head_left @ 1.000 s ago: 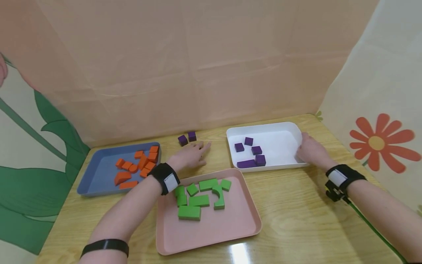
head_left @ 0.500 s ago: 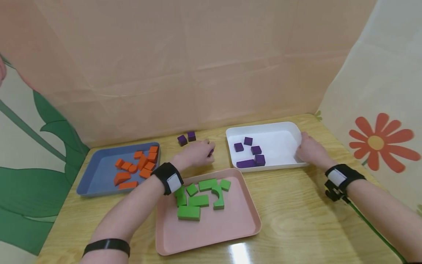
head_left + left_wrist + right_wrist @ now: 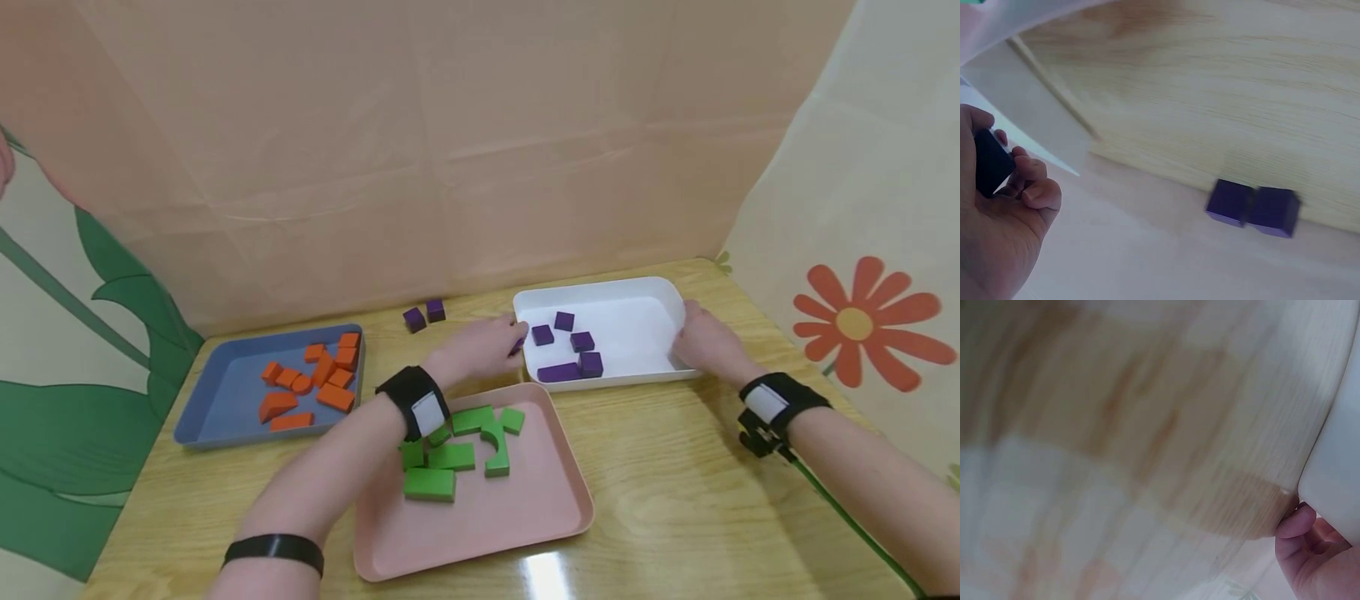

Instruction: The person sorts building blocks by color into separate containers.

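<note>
My left hand (image 3: 480,346) pinches a dark purple block (image 3: 991,162) between thumb and fingers, at the left rim of the white tray (image 3: 633,321). Only a sliver of that block shows in the head view. Inside the tray lie several purple cubes (image 3: 582,342) and a longer purple block (image 3: 558,372). At the tray's right end, my right hand (image 3: 712,340) grips the rim; the right wrist view shows its curled fingers (image 3: 1297,523) against the white wall. Two more purple cubes (image 3: 425,315) sit side by side on the table behind my left hand.
A pink tray (image 3: 525,517) with several green blocks (image 3: 452,457) stands in front, partly under my left wrist. To the left is a blue tray (image 3: 225,392) of orange blocks (image 3: 335,397). A paper-covered wall (image 3: 450,167) rises behind the wooden table (image 3: 675,483).
My left hand first reached with spread fingers over the table, then closed on a purple block. It has since carried the block right to the white tray's edge. The right hand stays put.
</note>
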A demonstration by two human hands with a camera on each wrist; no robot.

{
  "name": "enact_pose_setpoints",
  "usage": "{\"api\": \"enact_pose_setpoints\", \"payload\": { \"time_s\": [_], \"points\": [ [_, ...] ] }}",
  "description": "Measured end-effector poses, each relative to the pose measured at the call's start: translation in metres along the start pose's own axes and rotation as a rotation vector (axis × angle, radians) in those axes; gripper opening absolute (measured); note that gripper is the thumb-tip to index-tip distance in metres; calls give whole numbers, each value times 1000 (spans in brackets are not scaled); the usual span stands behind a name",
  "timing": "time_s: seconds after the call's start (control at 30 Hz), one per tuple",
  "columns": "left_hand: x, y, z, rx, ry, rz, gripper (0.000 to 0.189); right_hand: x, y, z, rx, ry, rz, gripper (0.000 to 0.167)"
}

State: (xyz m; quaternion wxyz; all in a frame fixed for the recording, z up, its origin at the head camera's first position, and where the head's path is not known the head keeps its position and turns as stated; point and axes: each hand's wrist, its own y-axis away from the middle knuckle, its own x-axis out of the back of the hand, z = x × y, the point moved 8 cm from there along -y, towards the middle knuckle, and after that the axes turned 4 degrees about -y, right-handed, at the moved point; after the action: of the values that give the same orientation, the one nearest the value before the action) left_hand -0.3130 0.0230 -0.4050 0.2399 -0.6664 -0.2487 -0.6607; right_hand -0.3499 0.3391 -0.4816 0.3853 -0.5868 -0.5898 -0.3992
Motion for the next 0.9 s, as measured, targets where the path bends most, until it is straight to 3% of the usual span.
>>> {"api": "enact_pose_setpoints", "payload": {
  "time_s": [0.2,0.53,0.9],
  "points": [
    [-1,-17,19,-47,-69,2,18,-1,0,-2,-5,-5,-18,61],
    [-12,-40,33,-28,-149,-17,24,-2,1,-3,-13,5,-26,62],
    [-19,-50,40,-6,-163,-56,41,-1,1,-5,-23,10,-20,62]
  ]
}}
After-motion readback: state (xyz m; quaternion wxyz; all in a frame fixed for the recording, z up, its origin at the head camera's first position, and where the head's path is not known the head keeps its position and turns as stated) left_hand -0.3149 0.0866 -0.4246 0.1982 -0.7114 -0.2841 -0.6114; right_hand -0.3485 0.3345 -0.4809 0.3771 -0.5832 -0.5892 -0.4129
